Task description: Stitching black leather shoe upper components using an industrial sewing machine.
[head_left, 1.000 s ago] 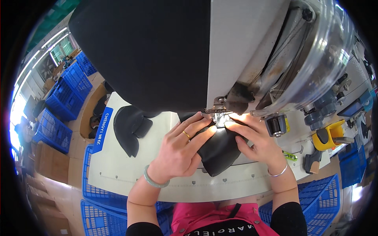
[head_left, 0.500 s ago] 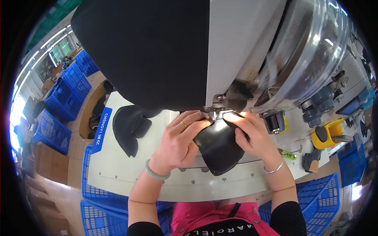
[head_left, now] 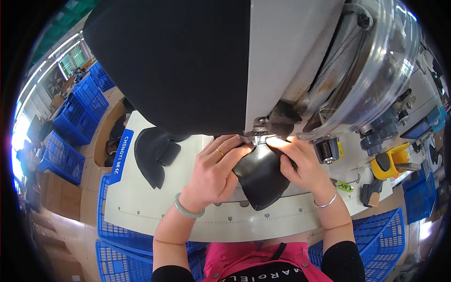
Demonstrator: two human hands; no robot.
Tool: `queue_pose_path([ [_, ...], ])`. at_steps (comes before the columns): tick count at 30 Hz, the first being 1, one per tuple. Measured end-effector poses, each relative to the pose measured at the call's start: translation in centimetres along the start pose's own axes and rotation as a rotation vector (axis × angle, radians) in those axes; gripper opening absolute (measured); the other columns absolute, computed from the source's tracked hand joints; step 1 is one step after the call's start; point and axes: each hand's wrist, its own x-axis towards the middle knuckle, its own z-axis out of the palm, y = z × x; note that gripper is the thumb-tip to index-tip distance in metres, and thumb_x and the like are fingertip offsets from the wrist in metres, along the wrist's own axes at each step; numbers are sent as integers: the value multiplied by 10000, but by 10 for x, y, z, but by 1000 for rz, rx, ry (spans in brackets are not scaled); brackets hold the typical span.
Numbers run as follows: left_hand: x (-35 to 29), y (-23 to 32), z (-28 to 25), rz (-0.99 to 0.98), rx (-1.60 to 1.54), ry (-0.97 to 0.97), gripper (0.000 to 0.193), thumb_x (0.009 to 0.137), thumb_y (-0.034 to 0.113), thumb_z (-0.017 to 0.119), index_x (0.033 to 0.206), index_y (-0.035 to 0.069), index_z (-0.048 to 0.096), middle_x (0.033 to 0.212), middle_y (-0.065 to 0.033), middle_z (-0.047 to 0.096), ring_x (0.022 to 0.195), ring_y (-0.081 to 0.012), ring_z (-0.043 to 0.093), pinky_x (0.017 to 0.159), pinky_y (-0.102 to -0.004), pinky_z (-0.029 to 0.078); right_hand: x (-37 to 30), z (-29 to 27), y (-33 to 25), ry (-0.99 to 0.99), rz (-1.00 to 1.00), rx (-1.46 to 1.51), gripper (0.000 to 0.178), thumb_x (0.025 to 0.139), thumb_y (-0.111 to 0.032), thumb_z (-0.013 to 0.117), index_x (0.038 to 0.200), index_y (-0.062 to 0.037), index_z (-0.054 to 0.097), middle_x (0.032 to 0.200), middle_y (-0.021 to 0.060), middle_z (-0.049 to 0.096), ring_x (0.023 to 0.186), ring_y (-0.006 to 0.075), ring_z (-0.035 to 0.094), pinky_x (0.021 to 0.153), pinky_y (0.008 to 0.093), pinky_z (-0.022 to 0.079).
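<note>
A glossy black leather piece (head_left: 263, 176) lies on the white table with its far edge at the presser foot (head_left: 257, 139) of a sewing machine (head_left: 277, 61). My left hand (head_left: 213, 171) holds the piece's left side, fingertips close beside the foot and fingers bent together. On the other side, my right hand (head_left: 303, 164) grips the right edge, thumb tucked in and fingertips by the foot. A bright work light falls on that spot. The needle and the fingertips' undersides cannot be made out.
Other black cut pieces (head_left: 152, 157) lie on the table (head_left: 188, 221) at left. To the right are a yellow tape dispenser (head_left: 390, 162), a green-handled cutter (head_left: 344, 186) and a dark block (head_left: 371, 192). Blue crates (head_left: 383, 244) stand below the table.
The lever behind the machine's clear cover was smeared by motion and now shows sharply, higher up. My hands and the leather piece have barely shifted.
</note>
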Motion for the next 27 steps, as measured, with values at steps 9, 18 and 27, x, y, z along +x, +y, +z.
queue_pose_path([
  [9, 8, -15, -11, -9, -88, -34, 400, 620, -20, 503, 982, -29, 673, 965, -184, 669, 921, -366, 640, 820, -434, 523, -4, 0, 2, 5, 1, -23, 392, 751, 25, 581, 1132, -37, 650, 911, 120, 606, 719, 264, 550, 651, 352, 450],
  [18, 35, -78, -6, 40, -117, -80, 274, 721, 76, 773, 983, 38, 704, 955, -87, 699, 833, -210, 652, 765, -323, 523, -11, -1, 6, -69, 62, -122, 280, 711, -117, 664, 982, -50, 643, 991, 98, 626, 866, 303, 549, 805, 453, 400],
  [27, 27, -24, -19, -515, -392, -120, 523, 693, 139, 839, 1140, -24, 622, 1083, -108, 664, 981, -213, 611, 900, -314, 472, -13, -15, -3, -271, 254, 117, 781, 539, 191, 450, 1250, -83, 621, 1168, 140, 619, 1113, 321, 554, 1016, 378, 405],
])
